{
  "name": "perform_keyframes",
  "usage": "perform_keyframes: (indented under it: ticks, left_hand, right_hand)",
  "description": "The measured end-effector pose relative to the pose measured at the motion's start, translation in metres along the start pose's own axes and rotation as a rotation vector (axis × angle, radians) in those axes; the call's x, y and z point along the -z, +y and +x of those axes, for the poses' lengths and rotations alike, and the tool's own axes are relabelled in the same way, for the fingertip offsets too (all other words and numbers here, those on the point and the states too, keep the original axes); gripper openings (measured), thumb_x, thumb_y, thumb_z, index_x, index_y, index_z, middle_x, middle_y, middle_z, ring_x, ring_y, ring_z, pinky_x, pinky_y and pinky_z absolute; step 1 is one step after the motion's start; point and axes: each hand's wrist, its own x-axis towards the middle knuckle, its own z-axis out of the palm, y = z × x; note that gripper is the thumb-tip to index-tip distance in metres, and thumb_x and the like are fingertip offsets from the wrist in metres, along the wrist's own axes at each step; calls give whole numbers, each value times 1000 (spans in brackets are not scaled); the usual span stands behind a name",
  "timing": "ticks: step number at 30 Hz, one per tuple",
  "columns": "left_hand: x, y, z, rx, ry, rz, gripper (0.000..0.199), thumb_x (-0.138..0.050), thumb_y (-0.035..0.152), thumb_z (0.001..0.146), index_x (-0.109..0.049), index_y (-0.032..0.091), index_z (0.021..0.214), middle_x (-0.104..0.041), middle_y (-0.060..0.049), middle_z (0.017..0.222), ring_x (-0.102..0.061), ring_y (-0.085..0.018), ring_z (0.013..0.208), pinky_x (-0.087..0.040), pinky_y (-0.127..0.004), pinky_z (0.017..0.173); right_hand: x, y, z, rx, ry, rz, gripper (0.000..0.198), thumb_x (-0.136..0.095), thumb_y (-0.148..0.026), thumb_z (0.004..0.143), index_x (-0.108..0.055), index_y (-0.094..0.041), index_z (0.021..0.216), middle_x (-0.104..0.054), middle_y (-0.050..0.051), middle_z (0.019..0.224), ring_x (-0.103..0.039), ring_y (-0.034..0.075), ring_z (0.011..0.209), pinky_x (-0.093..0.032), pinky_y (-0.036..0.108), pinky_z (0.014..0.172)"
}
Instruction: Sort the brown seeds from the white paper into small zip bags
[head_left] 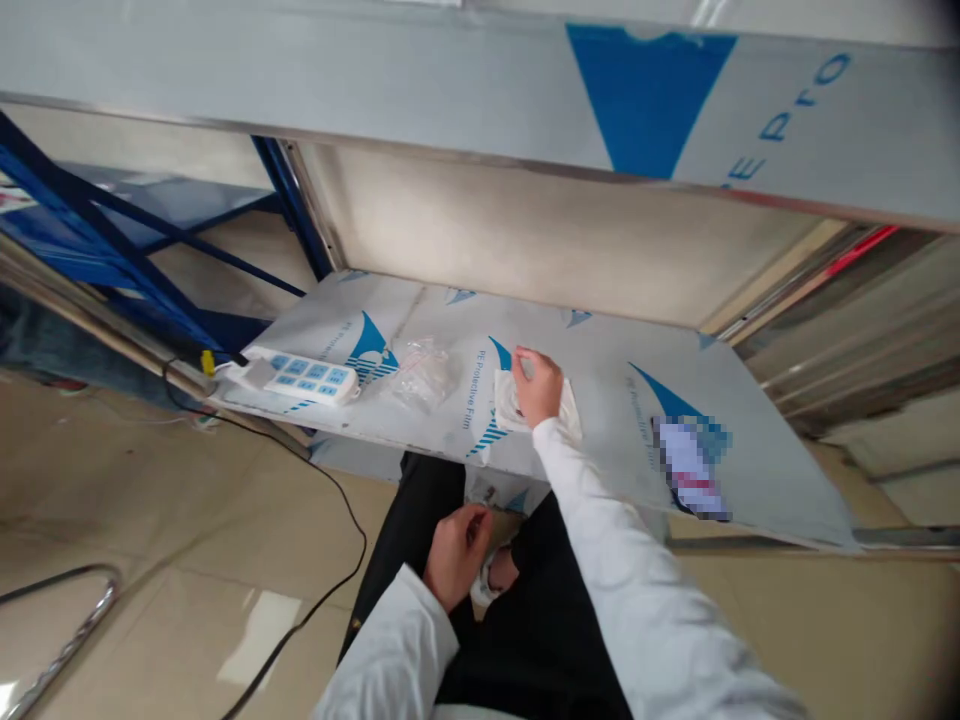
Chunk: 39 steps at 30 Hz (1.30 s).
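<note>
My right hand [540, 388] reaches over the shelf, its thumb and fingers closed in a pinch. Anything between the fingertips is too small to make out. Beneath it lies a flat, white, squarish piece [568, 410], partly covered by the hand, so its kind is unclear. My left hand [459, 555] hovers over my lap, below the shelf's front edge, with fingers curled inward. Whatever it may hold is hidden. Left of the white piece sits a crumpled clear plastic bag [421, 375].
A white power strip [313, 380] rests at the left of the film-covered shelf [600, 460]. A black cable [341, 487] hangs to the floor. On the right is a pixelated object [690, 468]. An upper shelf [420, 80] overhangs; blue metal framing [142, 260] stands left.
</note>
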Motion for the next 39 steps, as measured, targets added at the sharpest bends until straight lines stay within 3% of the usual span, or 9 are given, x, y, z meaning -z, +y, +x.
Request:
perform_keyframes:
  ticks: [5,11,15,21,25,29,32,35,39]
  left_hand:
    - [10,0,5,36,208,-49,26,-43,35,91,-62,17,90,-70,-5,81,-65,-14,70,-50,-24,66]
    - [87,-12,67,115,663,156,25,-46,36,89,-59,15,94,-69,-8,85,-65,-15,71,-50,-25,66]
    - [126,-10,132,123,706,253,36,-51,36,86,-56,14,114,-68,-11,98,-65,-18,80,-48,-32,78]
    - [130,1,180,140,643,336,16,-65,27,74,-67,16,85,-70,-10,82,-65,-24,85,-45,-34,79]
    - [138,15,172,108,709,325,14,-59,25,77,-66,17,85,-70,-8,89,-65,-21,84,-45,-31,80]
    - [149,38,139,33,799,279,19,-53,31,83,-64,17,89,-70,-4,85,-64,-15,75,-47,-25,72]
    - [139,55,104,-98,876,178,18,-58,33,81,-64,17,85,-70,-2,81,-63,-13,72,-47,-23,68]
    - [109,65,72,-113,880,143,19,-62,36,80,-65,18,81,-70,-2,80,-62,-13,70,-47,-23,66]
    - [60,73,41,-138,728,82,17,-63,36,80,-66,19,79,-70,-1,78,-63,-13,71,-49,-24,69]
  right_hand:
    - [-64,-70,-17,182,-290,105,19,-56,-24,87,-70,-18,99,-70,10,110,-61,21,106,-40,36,98]
    - [-71,-68,-66,131,-314,91,34,-43,-16,91,-61,-14,119,-60,13,127,-52,23,121,-38,40,103]
    - [-67,-74,-85,101,-324,111,40,-41,-12,89,-57,-15,126,-55,11,133,-47,24,127,-37,41,105]
    - [-81,-77,-66,93,-429,103,55,-40,-3,82,-45,-13,136,-44,13,143,-39,24,133,-36,41,106]
    - [-92,-69,-48,38,-451,108,56,-43,-2,79,-47,-15,134,-53,13,136,-49,24,125,-40,40,101]
    - [-86,-74,-37,-4,-419,172,44,-44,-3,82,-56,-10,123,-60,18,126,-53,25,119,-41,40,100]
    - [-54,-90,-41,-62,-281,269,36,-33,-16,93,-56,-10,121,-59,17,125,-52,23,120,-42,37,99]
    - [-7,-103,-59,-217,-79,615,36,-35,-37,95,-61,-18,110,-68,11,107,-64,20,96,-51,31,80]
    - [44,-100,-87,-416,-159,934,27,-63,-44,79,-68,-20,90,-71,5,84,-65,18,74,-52,27,64]
